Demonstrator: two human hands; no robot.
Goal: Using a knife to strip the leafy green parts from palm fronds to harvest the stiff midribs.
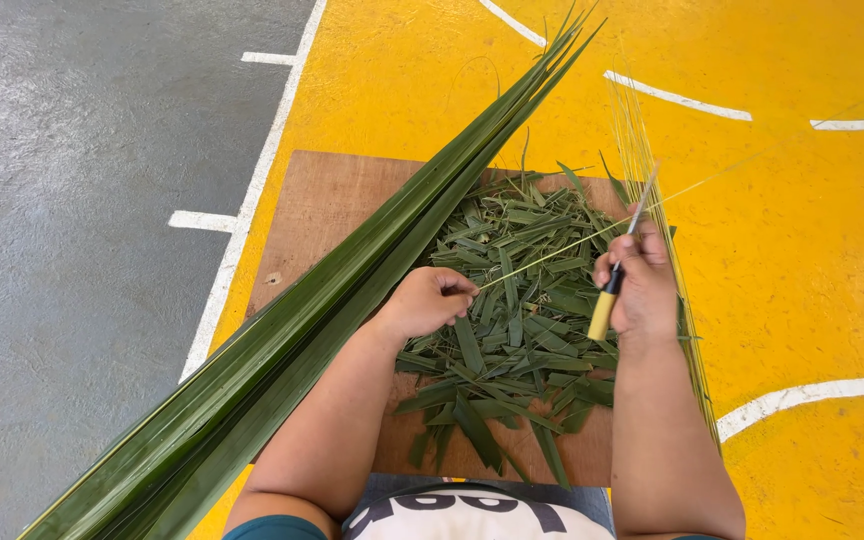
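Note:
My left hand (426, 301) pinches the near end of a thin pale leaf midrib (552, 254), which stretches up and right. My right hand (636, 284) grips a small knife (616, 273) with a yellow handle and black collar, its blade laid against the midrib near the hand. Under both hands a heap of cut green leaf strips (512, 330) covers a brown board (322, 205). A long bundle of whole green palm leaves (332, 300) lies diagonally beside my left forearm.
A sheaf of stripped pale midribs (652, 200) lies along the board's right side. The floor is yellow with white lines (802, 395) on the right and grey concrete (72, 200) on the left.

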